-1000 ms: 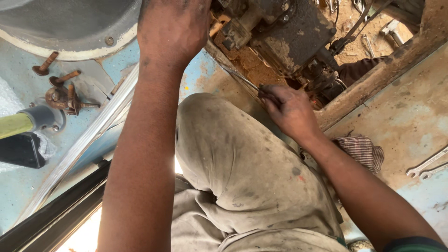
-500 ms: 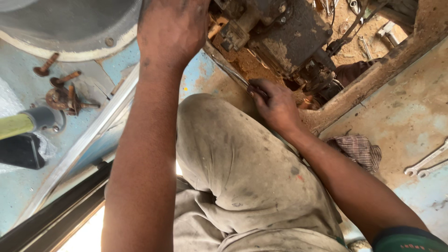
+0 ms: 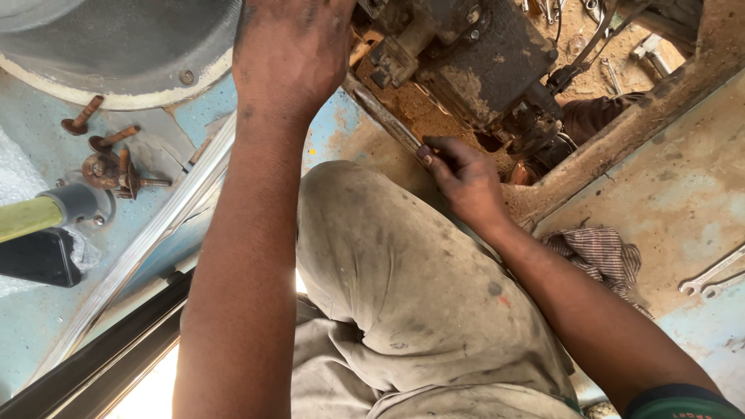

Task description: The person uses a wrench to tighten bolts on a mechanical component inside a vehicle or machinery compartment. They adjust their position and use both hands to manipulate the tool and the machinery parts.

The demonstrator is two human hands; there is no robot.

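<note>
Rust-streaked steel, a long flat bar (image 3: pixel 386 118), runs slantwise along the near edge of the dark, greasy engine block (image 3: pixel 473 54), and everything here sits in relation to that block. The right hand (image 3: pixel 464 180) pinches the bar's lower end between thumb and curled fingers, a narrow, closed hold, seemingly so the bar can be steered or levered against the block's underside. The left hand (image 3: pixel 291 54) lies at the block's near left corner, palm down and fingers bent over something hidden; whether it grips a part or only braces there I cannot tell. Its straight forearm suggests it is carrying weight to steady the body.

Below the block, the person's knee in stained grey trousers (image 3: pixel 388 264) is folded close, keeping both hands within reach. To the block's right, past the rusty floor edge, a checked rag (image 3: pixel 601 256) lies crumpled, and further right two bright open-ended spanners (image 3: pixel 710 278) rest on the pale blue floor (image 3: pixel 691 194). Left of the block, a cluster of rusty bolts (image 3: pixel 112 159) sits set aside beside the grey rounded cover (image 3: pixel 116 46).
</note>
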